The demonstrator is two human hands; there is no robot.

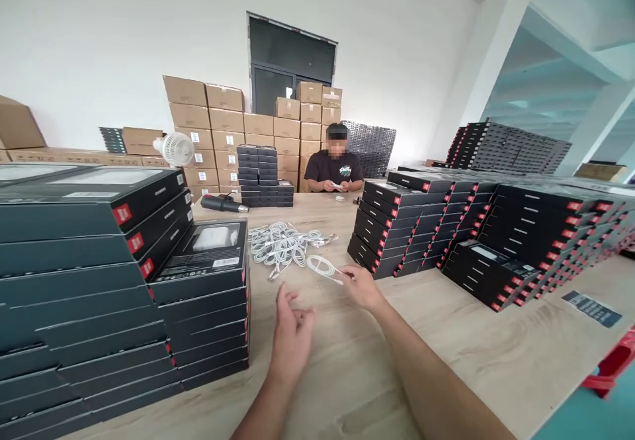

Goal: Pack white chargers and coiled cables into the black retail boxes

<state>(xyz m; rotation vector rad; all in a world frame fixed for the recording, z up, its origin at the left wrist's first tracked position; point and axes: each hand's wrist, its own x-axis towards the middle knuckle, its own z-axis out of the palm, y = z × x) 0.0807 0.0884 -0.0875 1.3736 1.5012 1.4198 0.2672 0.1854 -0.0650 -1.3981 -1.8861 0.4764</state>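
Observation:
My right hand [362,286] reaches across the wooden table [342,347], its thumb and fingers closed on one end of a coiled white cable [321,266]. Just left of that coil, a tangled heap of white cables [280,245] lies on the tabletop. My left hand [294,329] hovers nearer to me with its fingers apart and slightly curled, holding nothing. Its fingertips point toward the heap without touching it. To its left rises a stack of black boxes [208,314]; the top one shows a white item through a clear window.
More black boxes with red corners [397,228] are stacked to the right. A heat gun [223,203], a small white fan [174,149] and further boxes [258,175] stand farther back. Across the table sits another person [337,165] with a small item in hand. Cartons [228,122] line the wall.

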